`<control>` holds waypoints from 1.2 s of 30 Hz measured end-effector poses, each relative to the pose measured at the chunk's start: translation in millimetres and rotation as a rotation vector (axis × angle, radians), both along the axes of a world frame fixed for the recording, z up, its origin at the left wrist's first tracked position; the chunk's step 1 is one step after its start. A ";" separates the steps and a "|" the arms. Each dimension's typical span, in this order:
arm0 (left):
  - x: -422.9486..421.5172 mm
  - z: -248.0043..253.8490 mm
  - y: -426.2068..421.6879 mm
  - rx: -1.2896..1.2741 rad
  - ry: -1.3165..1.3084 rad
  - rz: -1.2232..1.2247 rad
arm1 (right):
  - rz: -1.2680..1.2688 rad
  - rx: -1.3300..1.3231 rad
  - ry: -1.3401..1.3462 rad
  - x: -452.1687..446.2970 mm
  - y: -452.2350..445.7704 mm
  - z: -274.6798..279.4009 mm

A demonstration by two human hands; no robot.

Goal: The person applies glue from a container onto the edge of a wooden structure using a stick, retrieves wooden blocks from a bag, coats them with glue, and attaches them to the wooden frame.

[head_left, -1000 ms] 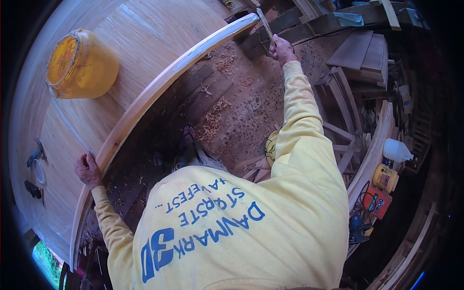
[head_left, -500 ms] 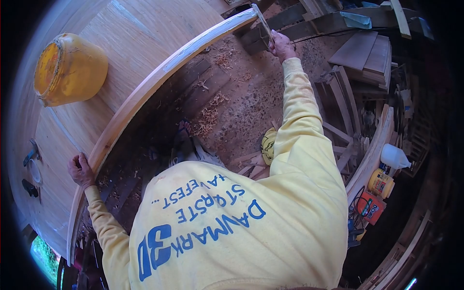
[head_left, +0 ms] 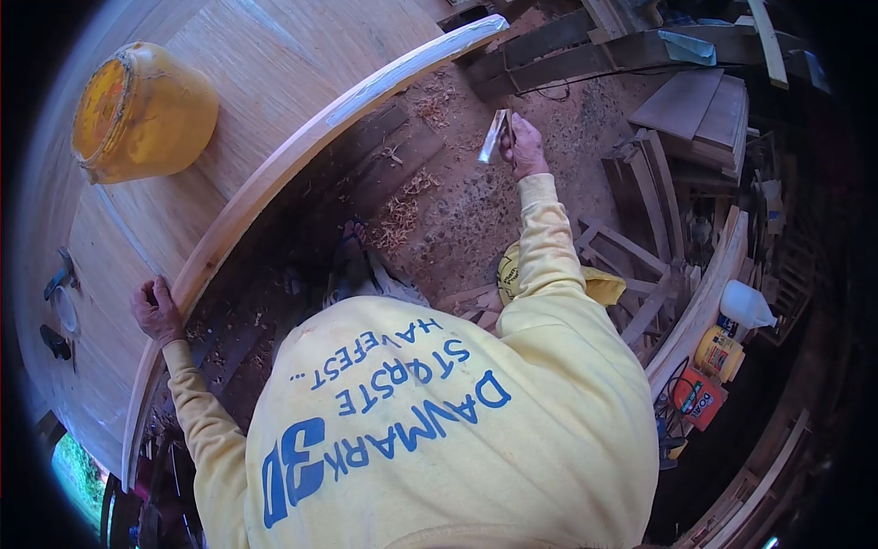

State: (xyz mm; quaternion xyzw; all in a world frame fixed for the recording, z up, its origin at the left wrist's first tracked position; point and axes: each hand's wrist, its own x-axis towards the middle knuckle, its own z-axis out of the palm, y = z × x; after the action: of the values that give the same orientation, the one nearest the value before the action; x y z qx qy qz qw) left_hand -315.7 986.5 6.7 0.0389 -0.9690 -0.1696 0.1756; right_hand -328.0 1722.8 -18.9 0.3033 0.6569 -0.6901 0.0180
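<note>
My left hand [head_left: 157, 311] rests at the curved wooden edge strip [head_left: 265, 178] of a large wooden panel [head_left: 274, 78], fingers bent over its top; whether it grips anything is hidden. White material coats the upper part of the strip. Away from the strip, above the floor, my right hand [head_left: 523, 148] holds a small flat tool [head_left: 493, 137] with a light, shiny end. The exact kind of tool is unclear.
A yellow bucket [head_left: 169, 114] lies on the panel. Left of my left hand are a blue-handled tool [head_left: 60, 273] and a tape roll [head_left: 65, 309]. Wood shavings [head_left: 399, 218] litter the floor. At right are stacked boards [head_left: 690, 110], a white jug [head_left: 747, 305] and a red box [head_left: 700, 399].
My right hand has drawn back from the strip's far end, down and toward my body, with the tool now angled downward. My left hand stays at the strip's edge.
</note>
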 end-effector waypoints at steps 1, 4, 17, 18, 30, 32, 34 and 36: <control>3.4 0.7 -1.5 -0.013 0.009 -0.018 | -0.047 -0.043 0.023 12.6 -0.3 -0.3; 4.0 -3.4 -5.6 0.059 -0.057 0.028 | -0.034 -0.169 0.127 18.8 -11.5 7.8; -42.2 102.4 171.7 0.303 0.005 -0.481 | 0.049 0.155 0.252 28.8 -76.7 81.6; -50.7 113.4 221.2 0.516 -0.051 -0.588 | 0.087 0.150 0.249 29.5 -91.8 85.4; -86.6 41.8 414.3 1.012 -1.066 -1.028 | 0.273 0.030 0.214 51.4 -146.4 70.3; -83.9 36.8 408.6 1.013 -1.131 -1.021 | 0.298 -0.016 0.198 57.5 -140.1 62.9; -81.0 34.9 401.0 1.006 -1.134 -1.031 | 0.321 0.047 0.177 60.8 -135.0 60.5; -79.1 33.3 393.7 0.960 -1.149 -1.013 | 0.315 0.037 0.172 64.5 -132.3 51.5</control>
State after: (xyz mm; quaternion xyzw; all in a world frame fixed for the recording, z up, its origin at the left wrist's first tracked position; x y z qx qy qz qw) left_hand -394.8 1380.2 39.9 -0.2446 -0.6333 -0.5672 -0.4663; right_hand -263.5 1590.5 32.5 0.1368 0.7081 -0.6897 0.0642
